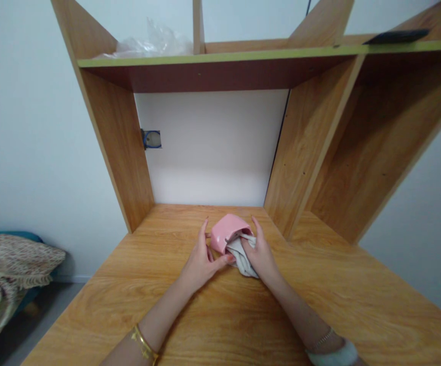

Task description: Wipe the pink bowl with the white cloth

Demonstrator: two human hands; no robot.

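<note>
A pink, glossy, box-like container (pixel 228 227) is tilted over the desk, its opening turned toward me. My left hand (pixel 205 256) grips its left side and lower rim, thumb at the front edge. In my right hand (pixel 259 251) is a light grey cloth (pixel 241 256). Part of the cloth is tucked into the container's opening and part hangs out below. The right thumb presses into the cloth while the fingers reach along the container's right side. The inside of the container is mostly hidden by the cloth and hand.
The wooden desk (pixel 220 325) spreads below the hands. Upright side panels and a shelf (pixel 220 73) enclose its back. Clear plastic wrapping (pixel 155 43) and a dark flat object (pixel 398 36) lie on the shelf. An open wall socket box (pixel 152 139) shows blue wire. A patterned blanket (pixel 14 259) lies at left.
</note>
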